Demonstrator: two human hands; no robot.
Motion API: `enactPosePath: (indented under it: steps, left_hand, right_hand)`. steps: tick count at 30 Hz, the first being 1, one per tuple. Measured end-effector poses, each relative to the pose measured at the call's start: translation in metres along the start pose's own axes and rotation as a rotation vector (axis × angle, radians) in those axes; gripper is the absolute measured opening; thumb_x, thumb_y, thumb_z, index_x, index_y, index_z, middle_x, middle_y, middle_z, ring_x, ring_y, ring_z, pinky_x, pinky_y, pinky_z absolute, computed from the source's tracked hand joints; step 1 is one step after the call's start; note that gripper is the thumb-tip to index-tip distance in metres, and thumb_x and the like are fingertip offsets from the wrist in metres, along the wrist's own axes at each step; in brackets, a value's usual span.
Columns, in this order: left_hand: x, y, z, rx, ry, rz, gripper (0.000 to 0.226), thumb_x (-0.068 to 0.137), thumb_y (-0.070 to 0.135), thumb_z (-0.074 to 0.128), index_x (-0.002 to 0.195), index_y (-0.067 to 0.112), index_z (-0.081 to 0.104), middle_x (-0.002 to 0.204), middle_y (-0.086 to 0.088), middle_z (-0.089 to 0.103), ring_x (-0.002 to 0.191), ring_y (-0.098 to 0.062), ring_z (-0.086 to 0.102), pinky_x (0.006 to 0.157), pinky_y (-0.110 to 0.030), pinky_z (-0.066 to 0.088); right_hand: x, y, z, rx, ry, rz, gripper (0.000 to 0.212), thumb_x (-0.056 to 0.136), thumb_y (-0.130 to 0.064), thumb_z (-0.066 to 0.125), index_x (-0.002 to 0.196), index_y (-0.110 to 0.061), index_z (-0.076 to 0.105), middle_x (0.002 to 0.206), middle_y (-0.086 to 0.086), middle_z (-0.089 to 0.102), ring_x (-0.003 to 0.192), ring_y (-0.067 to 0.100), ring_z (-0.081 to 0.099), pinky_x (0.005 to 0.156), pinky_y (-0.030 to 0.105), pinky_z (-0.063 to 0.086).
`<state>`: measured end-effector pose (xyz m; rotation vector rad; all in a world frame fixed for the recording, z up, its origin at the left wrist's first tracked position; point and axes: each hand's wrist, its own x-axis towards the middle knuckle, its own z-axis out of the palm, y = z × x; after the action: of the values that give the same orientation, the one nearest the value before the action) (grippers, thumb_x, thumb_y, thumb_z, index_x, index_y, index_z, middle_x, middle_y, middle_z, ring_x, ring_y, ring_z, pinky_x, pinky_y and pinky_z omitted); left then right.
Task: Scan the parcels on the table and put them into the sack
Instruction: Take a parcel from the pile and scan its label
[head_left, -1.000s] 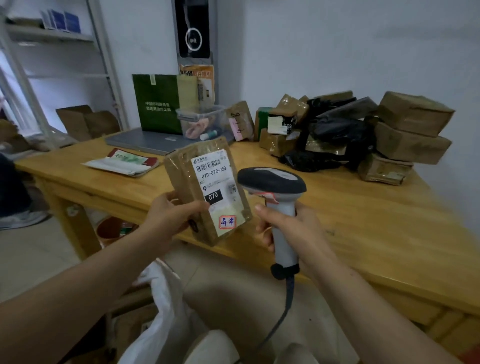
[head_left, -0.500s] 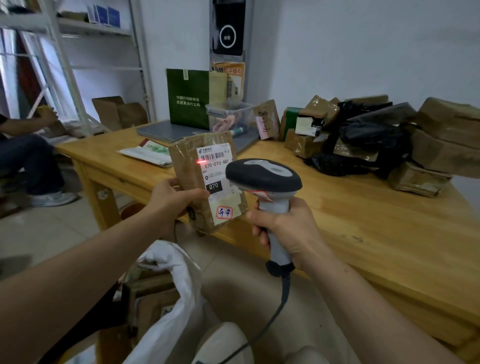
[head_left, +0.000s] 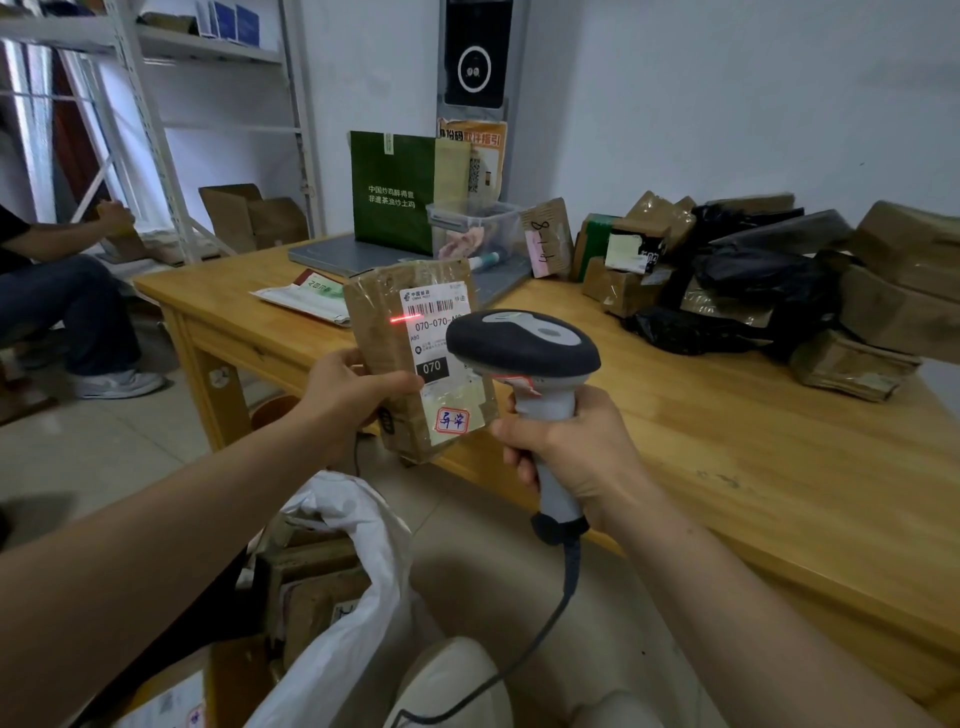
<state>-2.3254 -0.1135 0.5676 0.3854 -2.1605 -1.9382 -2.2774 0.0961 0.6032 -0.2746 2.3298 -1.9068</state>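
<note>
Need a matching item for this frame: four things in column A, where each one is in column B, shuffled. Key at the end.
A
1. 070-label parcel
2. scanner
3. white sack
4. black bags

B
a. piled on the table by the wall, among brown parcels
b. gripped by the right hand
c. held up by the left hand, red scan line on its barcode
d. low beside the person's knee, parcels inside

Pairs: 1-c, 2-b, 3-d, 4-a

Taped brown parcel (head_left: 379, 312) upright, "070" label (head_left: 441, 338) under red scanner (head_left: 522, 345) line; white sack (head_left: 353, 525) below
</note>
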Motion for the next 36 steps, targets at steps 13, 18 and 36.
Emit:
enactPosePath:
  steps: [13, 18, 36]
  left_hand:
    - [-0.003, -0.011, -0.020, -0.230, -0.075, -0.143, 0.044, 0.071, 0.019, 0.081, 0.110, 0.008, 0.063, 0.091, -0.006, 0.073, 0.091, -0.021, 0.069, 0.086, -0.045, 0.056]
    - [-0.018, -0.030, -0.051, -0.496, -0.267, -0.245, 0.055, 0.050, 0.025, 0.090, 0.097, 0.004, 0.070, 0.081, -0.010, 0.060, 0.074, -0.021, 0.058, 0.088, -0.043, 0.055]
    - [0.001, -0.194, -0.260, 0.381, 0.352, -0.612, 0.020, 0.090, 0.014, 0.061, 0.107, 0.004, 0.065, 0.118, -0.018, 0.060, 0.102, -0.028, 0.056, 0.082, -0.032, 0.039]
  right_hand:
    - [0.013, 0.011, 0.011, 0.153, 0.113, -0.054, 0.023, 0.082, -0.024, 0.073, 0.097, -0.011, 0.063, 0.079, 0.006, 0.073, 0.065, 0.018, 0.067, 0.053, 0.027, 0.052]
    - [0.037, 0.033, 0.028, 0.235, 0.247, 0.129, 0.034, 0.077, -0.033, 0.077, 0.103, -0.018, 0.059, 0.096, 0.002, 0.066, 0.078, 0.017, 0.063, 0.070, 0.037, 0.058]
    - [0.083, 0.095, 0.193, -0.050, -0.064, 0.256, 0.034, 0.068, -0.021, 0.085, 0.093, -0.015, 0.063, 0.091, 0.001, 0.072, 0.081, 0.014, 0.070, 0.071, 0.035, 0.059]
